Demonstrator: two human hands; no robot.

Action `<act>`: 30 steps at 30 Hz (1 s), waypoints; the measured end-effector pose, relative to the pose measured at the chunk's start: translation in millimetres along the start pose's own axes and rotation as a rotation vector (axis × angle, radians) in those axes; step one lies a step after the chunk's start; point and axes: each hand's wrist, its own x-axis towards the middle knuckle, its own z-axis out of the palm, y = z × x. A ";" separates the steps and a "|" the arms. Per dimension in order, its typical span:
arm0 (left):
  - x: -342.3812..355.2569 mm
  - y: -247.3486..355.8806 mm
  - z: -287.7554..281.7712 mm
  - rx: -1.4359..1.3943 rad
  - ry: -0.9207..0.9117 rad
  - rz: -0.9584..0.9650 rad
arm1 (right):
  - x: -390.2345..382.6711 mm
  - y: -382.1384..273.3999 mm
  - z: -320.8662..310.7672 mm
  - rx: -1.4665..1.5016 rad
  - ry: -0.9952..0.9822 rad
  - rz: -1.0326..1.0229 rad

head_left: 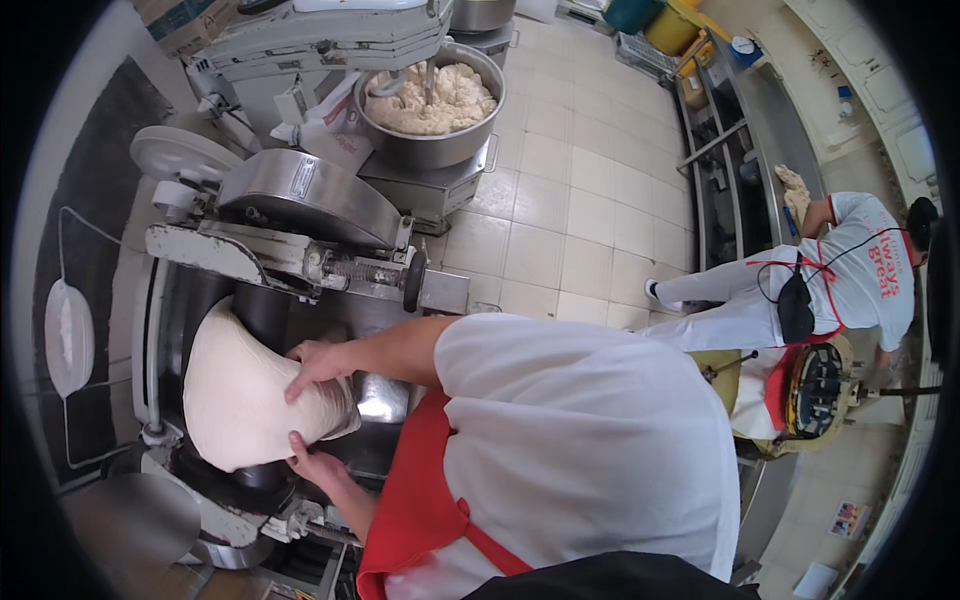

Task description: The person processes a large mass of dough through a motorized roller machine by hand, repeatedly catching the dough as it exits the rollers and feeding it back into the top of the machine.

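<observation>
A large, smooth sheet of pale dough (pixel 235 400) lies over the rollers of a dough-rolling machine (pixel 310 195), its near end folded in layers. My right hand (pixel 322 365) grips the upper part of that end, with a finger pressed on the surface. Lower down, my left hand (pixel 315 465) holds the bottom edge, its thumb on the dough and its other fingers partly hidden. Dark rollers (pixel 262 318) show behind the sheet, and a shiny metal plate (pixel 382 398) is beside my right wrist.
Beyond the machine, a mixer bowl (pixel 430 150) holds rough dough under the mixer head (pixel 320 45). At right, another person (pixel 850 260) stands by a metal counter (pixel 765 130) with a dough piece on it. Near that person is a yellowish round machine (pixel 845 400). A blurred round shape (pixel 135 530) is at lower left.
</observation>
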 end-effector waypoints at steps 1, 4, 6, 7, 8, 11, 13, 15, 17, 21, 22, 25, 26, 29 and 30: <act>-9.3 21.0 11.8 0.026 0.074 -0.006 | -6.0 -10.3 4.4 0.007 0.064 -0.020; -22.6 74.0 37.2 0.062 0.197 0.020 | -0.8 -32.5 25.8 -0.163 0.434 -0.128; -21.1 78.8 19.1 0.010 0.239 0.125 | -4.8 -51.0 23.7 -0.270 0.341 -0.148; -29.1 77.4 14.0 -0.009 0.347 0.220 | -8.0 -60.9 23.1 -0.328 0.272 -0.148; -36.5 74.9 13.8 -0.012 0.320 0.291 | -4.2 -49.6 15.1 -0.195 0.309 -0.290; -62.0 58.0 5.0 0.102 0.395 0.409 | -11.0 -30.2 14.2 -0.023 0.324 -0.562; -64.0 12.8 -14.9 0.293 0.374 0.313 | -22.7 -16.9 3.7 0.103 0.361 -0.379; -63.1 -45.2 -36.3 0.289 0.297 -0.046 | -26.1 17.5 -5.1 -0.210 0.453 -0.496; -58.8 -81.9 -36.6 0.547 0.210 -0.327 | -10.3 71.1 -21.6 -0.395 0.385 -0.122; -19.2 -117.5 -17.9 0.634 0.221 -0.260 | 35.5 133.2 -36.8 -0.637 0.253 0.068; -8.5 -102.2 0.8 0.654 0.253 -0.229 | 49.9 135.0 -40.3 -0.621 0.141 0.097; 15.2 -80.7 -11.6 0.553 0.110 -0.182 | 81.4 87.0 -22.4 -0.334 -0.392 0.142; 28.2 -73.1 -15.5 0.498 -0.016 -0.154 | 93.7 74.3 -25.9 -0.555 -0.461 0.157; 65.1 -52.5 -39.3 0.470 -0.451 -0.134 | 103.8 45.8 -20.1 -0.770 -0.626 0.124; 78.9 -28.7 -26.2 0.843 -0.613 -0.118 | 102.0 47.4 -31.4 -0.656 -0.676 0.182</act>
